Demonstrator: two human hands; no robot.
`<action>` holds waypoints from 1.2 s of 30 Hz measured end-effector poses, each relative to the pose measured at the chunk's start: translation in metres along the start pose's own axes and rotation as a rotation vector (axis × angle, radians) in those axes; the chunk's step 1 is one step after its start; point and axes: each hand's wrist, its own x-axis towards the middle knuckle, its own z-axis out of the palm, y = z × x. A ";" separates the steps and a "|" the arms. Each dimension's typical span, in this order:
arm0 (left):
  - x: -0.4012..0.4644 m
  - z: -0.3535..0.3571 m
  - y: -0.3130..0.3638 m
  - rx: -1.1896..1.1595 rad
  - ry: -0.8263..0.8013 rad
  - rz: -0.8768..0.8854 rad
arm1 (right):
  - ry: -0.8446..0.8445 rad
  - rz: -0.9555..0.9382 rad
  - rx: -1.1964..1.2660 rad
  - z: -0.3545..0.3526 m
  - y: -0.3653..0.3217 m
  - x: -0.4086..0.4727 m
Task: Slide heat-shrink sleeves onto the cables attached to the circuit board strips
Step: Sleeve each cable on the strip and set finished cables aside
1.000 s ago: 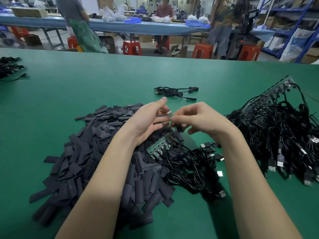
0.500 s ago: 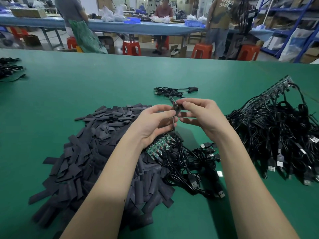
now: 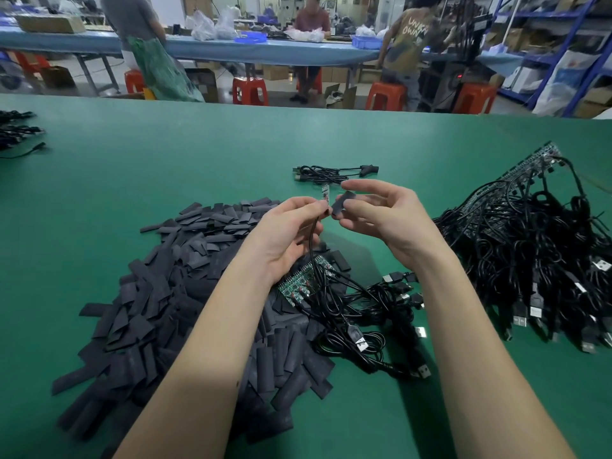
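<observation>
**Sleeve lined up, not on yet**

My left hand (image 3: 291, 233) pinches a small board piece (image 3: 325, 194) at its lower end, board tip pointing to 12 o'clock. Its cable (image 3: 313, 240) drops toward 6 o'clock into the loose bundle (image 3: 361, 313) on the table (image 3: 165, 167).

My right hand (image 3: 381, 217) pinches one sleeve (image 3: 342, 203) between thumb and forefinger, other fingers loosely spread. The sleeve sits just at 3 o'clock of the board piece, close but apart; no overlap that I can see.

Step, as I judge it: a sleeve is picked and about to be threaded. Next move needs the sleeve mouth squeezed open and aligned with the board tip, then pushed down over the board onto the cable. The sleeve looks flat, so the mouth may catch on the board edge.

Looks: the sleeve is short, matte dark grey, flattened. The board piece is narrow, with tiny parts on its face; detail too small to read.

Stock: the sleeve pile (image 3: 159, 293) is at 8 o'clock of my hands. A green board strip (image 3: 303, 281) with cables lies below my left wrist. A big bundle of cabled strips (image 3: 530, 233) is at 3 o'clock. One lone cable (image 3: 331, 172) lies at 12 o'clock.
</observation>
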 end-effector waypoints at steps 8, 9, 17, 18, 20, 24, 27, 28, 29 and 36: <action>-0.002 0.003 0.001 0.038 -0.015 0.008 | -0.049 0.061 0.159 0.002 0.004 -0.001; -0.002 0.003 0.002 0.037 -0.020 0.007 | -0.059 0.073 0.182 0.002 0.005 0.000; -0.003 0.000 0.005 0.044 -0.064 -0.007 | -0.066 0.016 0.244 -0.003 0.010 0.001; -0.003 0.000 0.005 0.040 -0.071 -0.009 | -0.050 -0.019 0.275 -0.004 0.010 0.001; -0.003 -0.001 0.005 0.030 -0.082 -0.010 | -0.025 -0.082 0.343 -0.006 0.009 0.002; -0.003 -0.003 0.006 0.030 -0.115 -0.016 | -0.013 -0.145 0.381 -0.002 0.007 0.002; -0.003 -0.003 0.005 0.033 -0.135 -0.019 | -0.004 -0.144 0.374 0.002 0.008 0.002; -0.003 -0.003 0.005 0.029 -0.137 -0.019 | -0.004 -0.144 0.375 0.002 0.009 0.001; -0.003 -0.003 0.005 0.024 -0.138 -0.020 | -0.007 -0.143 0.380 0.002 0.009 0.001; -0.004 -0.002 0.003 -0.012 -0.139 -0.020 | -0.033 -0.142 0.397 -0.002 0.012 0.001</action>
